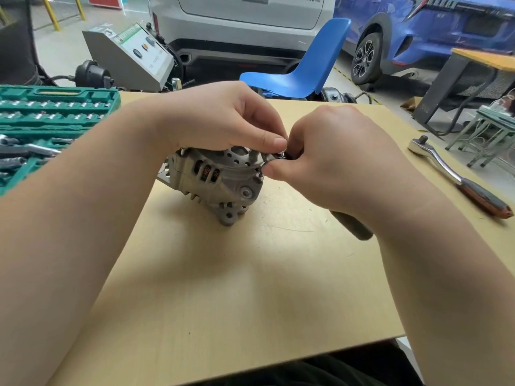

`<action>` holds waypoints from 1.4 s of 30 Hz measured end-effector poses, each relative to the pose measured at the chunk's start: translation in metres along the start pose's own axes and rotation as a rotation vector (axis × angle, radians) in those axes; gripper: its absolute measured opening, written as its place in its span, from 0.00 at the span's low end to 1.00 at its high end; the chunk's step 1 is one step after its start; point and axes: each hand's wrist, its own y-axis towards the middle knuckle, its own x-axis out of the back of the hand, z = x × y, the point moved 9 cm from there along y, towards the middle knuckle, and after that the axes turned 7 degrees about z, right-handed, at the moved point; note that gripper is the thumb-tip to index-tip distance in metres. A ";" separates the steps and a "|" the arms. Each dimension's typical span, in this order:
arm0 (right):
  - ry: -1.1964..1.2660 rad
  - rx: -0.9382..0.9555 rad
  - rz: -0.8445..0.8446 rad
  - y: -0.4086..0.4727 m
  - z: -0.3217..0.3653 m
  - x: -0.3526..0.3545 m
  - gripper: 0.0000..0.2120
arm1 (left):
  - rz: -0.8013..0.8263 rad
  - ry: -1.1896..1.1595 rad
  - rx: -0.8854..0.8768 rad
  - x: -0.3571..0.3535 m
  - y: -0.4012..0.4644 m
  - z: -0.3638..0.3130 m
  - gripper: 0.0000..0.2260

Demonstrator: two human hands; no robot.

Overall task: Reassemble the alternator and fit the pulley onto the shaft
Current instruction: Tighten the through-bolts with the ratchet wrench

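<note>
Desk (223,288): one, tan top, bare in the near half.
Alternator (214,179): one, grey casting, lying on its side at mid-desk; copper windings show through the slots; no pulley to be seen.
Left hand (223,121): one, draped over the top of the alternator, thumb and forefinger pinched at its right edge.
Right hand (328,160): one, meeting the left at that same edge, fingers curled around a small dark part there; what the part is cannot be told.
Tool handle (352,225): one, dark, sticking out from under the right wrist, lying on the desk.
Ratchet (457,176): one, chrome with red-and-black grip, on the desk's right edge, well apart from the hands.
Socket case (55,118): one, green, open at the desk's left; two rows of sockets, too many and too small to count.
Chair (306,62): one, blue, behind the desk.
Cars: two, one white (245,23), one blue (432,32), farthest back.
</note>
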 end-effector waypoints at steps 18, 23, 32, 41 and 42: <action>0.182 0.042 0.021 -0.005 -0.007 -0.004 0.12 | -0.032 -0.042 0.054 0.002 0.000 0.007 0.07; 0.204 0.021 -0.002 -0.005 -0.002 -0.007 0.14 | -0.008 -0.047 0.053 -0.001 -0.001 0.005 0.09; 0.182 0.123 0.030 -0.002 0.000 0.001 0.06 | -0.028 -0.083 0.073 0.000 -0.002 0.005 0.11; 0.126 0.034 -0.049 -0.006 0.005 -0.002 0.18 | -0.024 -0.044 0.066 0.000 -0.004 0.001 0.09; 0.139 0.059 -0.027 -0.005 0.005 -0.001 0.16 | -0.024 -0.046 0.064 0.000 -0.005 0.000 0.09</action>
